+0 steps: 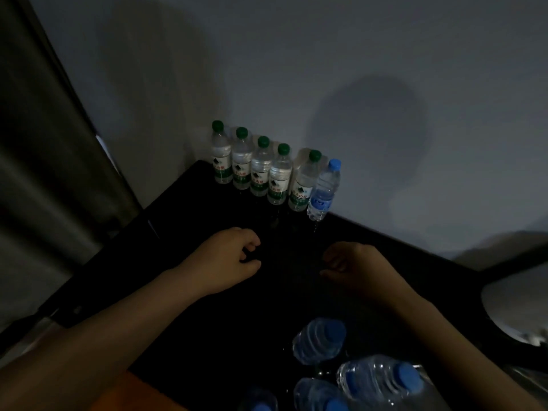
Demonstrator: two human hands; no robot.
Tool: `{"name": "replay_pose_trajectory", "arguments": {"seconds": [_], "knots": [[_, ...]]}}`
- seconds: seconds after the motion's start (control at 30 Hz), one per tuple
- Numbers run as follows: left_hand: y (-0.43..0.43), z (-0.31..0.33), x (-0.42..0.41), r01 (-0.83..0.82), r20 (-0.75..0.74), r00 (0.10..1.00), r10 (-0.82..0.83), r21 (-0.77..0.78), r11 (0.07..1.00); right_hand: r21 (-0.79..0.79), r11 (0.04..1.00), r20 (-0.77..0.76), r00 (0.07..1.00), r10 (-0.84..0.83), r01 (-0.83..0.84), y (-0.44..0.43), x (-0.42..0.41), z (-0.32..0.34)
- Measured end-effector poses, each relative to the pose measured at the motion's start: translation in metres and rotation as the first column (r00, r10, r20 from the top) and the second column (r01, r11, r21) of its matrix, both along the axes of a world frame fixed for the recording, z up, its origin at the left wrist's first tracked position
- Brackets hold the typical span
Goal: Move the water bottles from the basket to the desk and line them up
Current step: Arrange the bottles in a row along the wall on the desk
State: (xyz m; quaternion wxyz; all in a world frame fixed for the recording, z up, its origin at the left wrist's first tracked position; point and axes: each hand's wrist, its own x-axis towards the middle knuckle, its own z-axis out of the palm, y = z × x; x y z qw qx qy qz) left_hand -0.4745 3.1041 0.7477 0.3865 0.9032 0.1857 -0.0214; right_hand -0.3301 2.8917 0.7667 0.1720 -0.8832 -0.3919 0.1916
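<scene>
Several green-capped water bottles (pixel 261 169) stand in a row along the wall at the back of the black desk (pixel 184 221). A blue-capped bottle (pixel 324 189) stands at the right end of that row, touching its neighbour. My left hand (pixel 228 256) and my right hand (pixel 353 268) hover over the middle of the desk in front of the row, fingers loosely curled, holding nothing. Several blue-capped bottles (pixel 320 341) lie at the bottom of the view below my hands; the basket around them is too dark to make out.
A grey wall (pixel 355 69) rises right behind the row. A dark curtain or panel (pixel 44 143) stands at the left. A pale rounded object (pixel 516 307) sits at the right edge beside the desk. An orange-brown surface (pixel 142 393) shows at the bottom left.
</scene>
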Motion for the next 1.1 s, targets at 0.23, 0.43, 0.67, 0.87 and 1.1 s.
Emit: {"name": "replay_pose_trajectory", "arguments": {"seconds": [0.23,0.43,0.67,0.87,1.1], "knots": [[-0.034,-0.016,-0.073,0.017,0.0,1.0,-0.017,-0.038,0.999,0.023,1.0,0.041,0.999,-0.006,0.005,-0.019,-0.062,0.013],[-0.048,-0.024,-0.111,0.019,-0.013,1.0,-0.02,-0.072,0.997,0.009,1.0,0.054,0.998,-0.017,0.016,-0.03,-0.098,0.023],[-0.079,-0.038,-0.136,0.06,-0.012,0.998,-0.06,-0.071,0.996,-0.037,0.998,0.062,0.996,-0.057,0.059,-0.047,-0.127,0.008],[-0.1,-0.047,-0.143,0.056,-0.045,0.997,-0.061,-0.105,0.993,-0.053,0.988,0.019,0.989,-0.147,0.148,-0.065,-0.132,-0.009],[-0.114,-0.049,-0.137,0.05,-0.025,0.998,-0.053,-0.129,0.99,-0.057,0.979,0.047,0.98,-0.191,0.194,-0.062,-0.116,-0.015]]}}
